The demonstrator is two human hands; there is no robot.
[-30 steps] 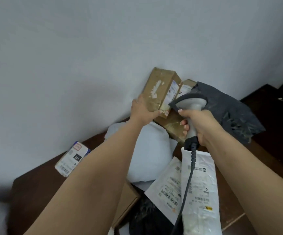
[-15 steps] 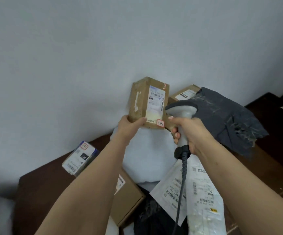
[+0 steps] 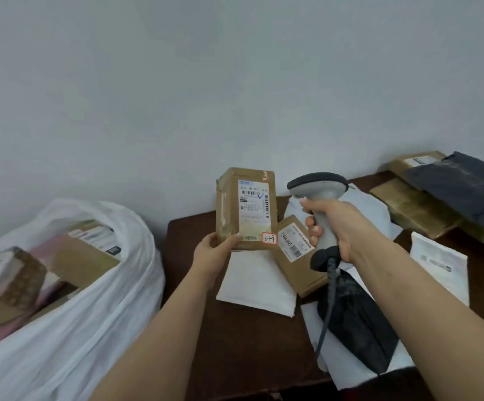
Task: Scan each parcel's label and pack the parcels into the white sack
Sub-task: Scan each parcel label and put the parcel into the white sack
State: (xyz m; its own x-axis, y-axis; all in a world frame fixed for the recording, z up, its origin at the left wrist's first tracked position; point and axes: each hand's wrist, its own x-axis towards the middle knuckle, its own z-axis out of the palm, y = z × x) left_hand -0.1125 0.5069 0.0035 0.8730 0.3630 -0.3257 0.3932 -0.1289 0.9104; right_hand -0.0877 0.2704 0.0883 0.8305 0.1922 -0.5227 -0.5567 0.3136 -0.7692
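My left hand [image 3: 214,250] grips the bottom left corner of a small brown cardboard parcel [image 3: 245,208], held upright above the table with its white label and red-edged "349" sticker facing me. My right hand [image 3: 339,227] grips the handle of a grey barcode scanner [image 3: 319,192], just right of the parcel, its dark head level with the parcel's top and its cable hanging down. The white sack [image 3: 70,322] stands open at the left, holding several boxes.
On the dark wooden table [image 3: 235,342] lie a white padded mailer [image 3: 258,287], a brown box with a label [image 3: 295,256], a black bag parcel [image 3: 356,325] and a white mailer [image 3: 437,267]. More brown boxes [image 3: 414,206] and a dark grey bag [image 3: 466,186] sit at the back right by the wall.
The view has swung left, bringing the white sack into sight. My left hand has carried the brown parcel away from the pile by the wall, label facing me. The scanner stays beside it.
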